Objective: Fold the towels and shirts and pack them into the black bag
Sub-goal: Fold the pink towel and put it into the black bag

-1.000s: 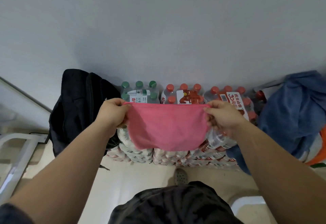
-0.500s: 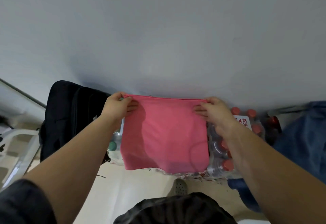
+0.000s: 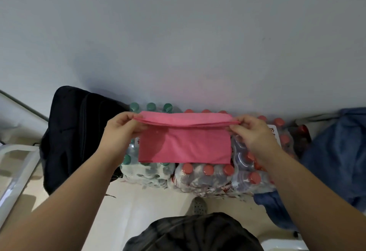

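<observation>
A pink towel (image 3: 184, 144) hangs folded in the air in front of me, its top edge doubled over toward the wall. My left hand (image 3: 120, 128) pinches the towel's upper left corner and my right hand (image 3: 250, 132) pinches the upper right corner. The black bag (image 3: 77, 132) leans against the wall on the left, close to my left hand. A blue garment (image 3: 336, 155) lies heaped at the right.
Shrink-wrapped packs of water bottles (image 3: 206, 175) with green and red caps stand against the grey wall under the towel. A white frame (image 3: 17, 169) is at the left edge. My shoe (image 3: 198, 205) and pale floor show below.
The towel hung lower as a tall sheet half a second ago; now its top edge is folded over and the hanging part is shorter. Both hands kept their grip on the corners.
</observation>
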The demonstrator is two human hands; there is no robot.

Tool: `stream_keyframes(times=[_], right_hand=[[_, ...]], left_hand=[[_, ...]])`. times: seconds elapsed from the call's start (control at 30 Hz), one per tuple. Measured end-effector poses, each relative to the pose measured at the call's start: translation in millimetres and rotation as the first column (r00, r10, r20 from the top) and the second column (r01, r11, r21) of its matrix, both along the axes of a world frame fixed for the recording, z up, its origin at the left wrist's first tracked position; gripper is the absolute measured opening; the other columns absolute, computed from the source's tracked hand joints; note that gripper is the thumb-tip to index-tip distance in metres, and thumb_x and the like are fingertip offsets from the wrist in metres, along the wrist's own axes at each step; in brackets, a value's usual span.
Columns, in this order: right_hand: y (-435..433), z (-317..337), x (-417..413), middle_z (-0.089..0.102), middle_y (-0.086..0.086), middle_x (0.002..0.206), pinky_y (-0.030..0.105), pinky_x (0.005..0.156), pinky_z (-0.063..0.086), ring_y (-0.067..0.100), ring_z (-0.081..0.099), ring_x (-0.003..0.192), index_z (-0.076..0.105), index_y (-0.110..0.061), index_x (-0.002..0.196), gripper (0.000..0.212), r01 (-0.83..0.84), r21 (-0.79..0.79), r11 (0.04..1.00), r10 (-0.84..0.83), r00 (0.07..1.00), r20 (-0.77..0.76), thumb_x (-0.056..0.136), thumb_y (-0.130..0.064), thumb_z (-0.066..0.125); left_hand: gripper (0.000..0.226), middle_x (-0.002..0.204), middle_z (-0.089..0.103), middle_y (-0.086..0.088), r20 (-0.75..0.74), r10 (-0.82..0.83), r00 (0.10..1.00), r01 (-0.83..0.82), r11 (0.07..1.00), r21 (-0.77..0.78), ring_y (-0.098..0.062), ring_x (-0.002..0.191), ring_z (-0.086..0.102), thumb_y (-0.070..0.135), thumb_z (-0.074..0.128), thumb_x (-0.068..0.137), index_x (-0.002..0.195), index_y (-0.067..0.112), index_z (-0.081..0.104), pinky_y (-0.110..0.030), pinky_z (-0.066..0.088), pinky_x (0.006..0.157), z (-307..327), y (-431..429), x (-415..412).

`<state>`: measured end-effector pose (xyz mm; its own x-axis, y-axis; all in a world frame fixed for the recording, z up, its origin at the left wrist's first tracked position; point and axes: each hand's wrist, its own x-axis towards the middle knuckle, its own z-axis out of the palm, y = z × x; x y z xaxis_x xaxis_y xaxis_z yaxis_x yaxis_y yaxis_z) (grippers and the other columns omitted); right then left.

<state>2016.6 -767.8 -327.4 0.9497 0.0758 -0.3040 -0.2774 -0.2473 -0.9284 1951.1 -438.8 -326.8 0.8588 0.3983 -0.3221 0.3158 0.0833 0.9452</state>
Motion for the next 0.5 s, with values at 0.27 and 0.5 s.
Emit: stream_keyframes(times=[0.27, 0.5], right_hand=[[-9, -27, -55, 0.072, -0.005, 0.106, 0.021, 0.080, 0.058, 0.005, 0.069, 0.093, 0.072, -0.016, 0.116, 0.025, -0.075, -0.193, 0.978, 0.066, 0.996, -0.056, 0.091, -0.011, 0.071], [-4, -47, -62, 0.065, -0.015, 0.091, 0.032, 0.083, 0.055, 0.001, 0.063, 0.082, 0.075, -0.016, 0.115, 0.028, -0.228, -0.542, 0.809, 0.258, 0.966, -0.022, 0.090, -0.028, 0.073]], left_hand=[[0.013, 0.084, 0.076, 0.005, -0.151, -0.050, 0.987, 0.102, 0.928, 0.359, -0.013, 0.084, 0.071, 0.020, 0.070, 0.091, 0.083, 0.025, 0.078, -0.032, 0.055, 0.083, -48, -2, -51], [0.020, 0.094, 0.064, 0.003, -0.232, -0.194, 0.953, 0.302, 0.614, 0.730, -0.014, 0.081, 0.062, 0.017, 0.072, 0.087, 0.102, 0.027, 0.079, -0.034, 0.054, 0.082, -55, -3, -59]])
